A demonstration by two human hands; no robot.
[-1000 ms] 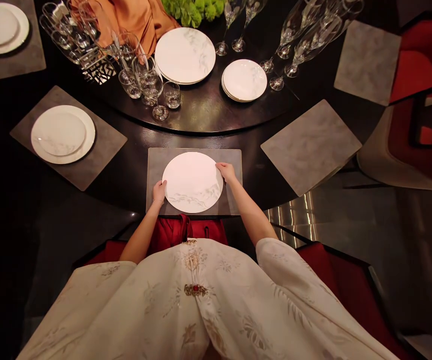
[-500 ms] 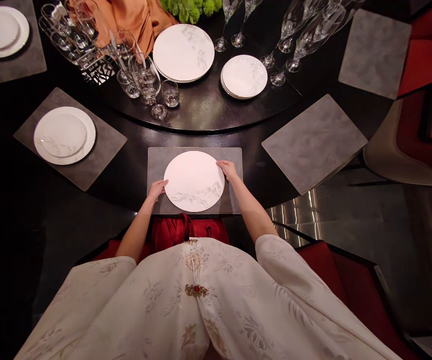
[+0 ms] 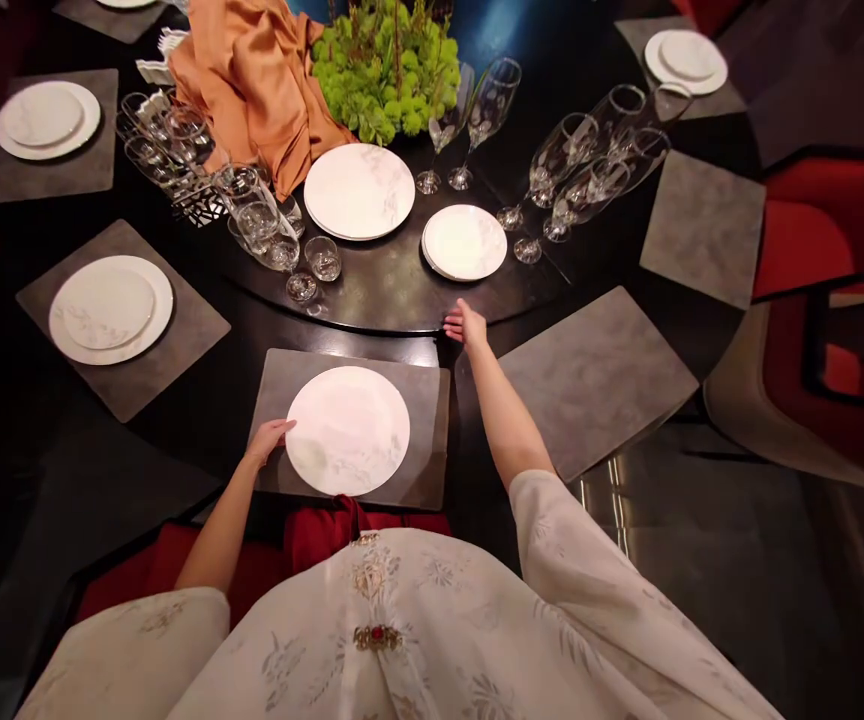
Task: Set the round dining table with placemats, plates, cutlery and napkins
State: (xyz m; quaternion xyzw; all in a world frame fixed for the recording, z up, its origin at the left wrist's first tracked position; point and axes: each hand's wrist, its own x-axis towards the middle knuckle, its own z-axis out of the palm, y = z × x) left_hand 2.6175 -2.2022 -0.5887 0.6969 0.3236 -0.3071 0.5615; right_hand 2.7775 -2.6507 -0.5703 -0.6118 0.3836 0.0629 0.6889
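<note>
My left hand point(image 3: 268, 440) lies open, holding nothing, its fingertips touching the left edge of the white plate point(image 3: 348, 430), which sits on a grey placemat point(image 3: 428, 430). My right hand point(image 3: 469, 325) is spread open, empty, its fingers at the rim of the dark turntable point(image 3: 387, 295).

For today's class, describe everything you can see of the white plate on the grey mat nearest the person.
The white plate is round and plain, with a smooth, ceramic-looking surface and faint pale grey, marble-like veining. It lies flat on the grey mat, a little left of the mat's centre, with mat showing all around it. Nothing stands on it. The left hand rests its fingertips against the plate's left edge.
</note>
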